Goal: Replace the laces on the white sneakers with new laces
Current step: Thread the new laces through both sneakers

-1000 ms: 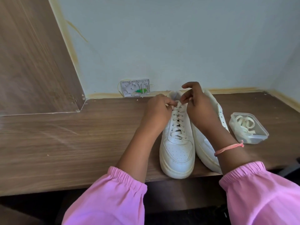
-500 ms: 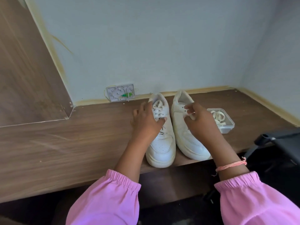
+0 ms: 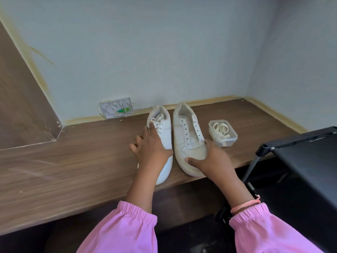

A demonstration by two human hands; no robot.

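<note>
The left hand (image 3: 152, 149) covers the middle and outer side of the laced sneaker (image 3: 163, 132); its lower eyelets are hidden. The right hand (image 3: 212, 159) conceals the toe's right edge on the unlaced sneaker (image 3: 187, 136). Contents of the clear box (image 3: 222, 133) appear as pale loops, their count indistinct. The wall plate (image 3: 116, 107) is too small to read. The black stand (image 3: 300, 152) and both pink sleeves (image 3: 127, 232) are cropped by the frame.

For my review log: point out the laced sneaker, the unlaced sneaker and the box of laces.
laced sneaker (image 3: 164, 125), head view, on its laces.
unlaced sneaker (image 3: 182, 132), head view, on its side panel.
box of laces (image 3: 231, 136), head view, on its right rim.
</note>
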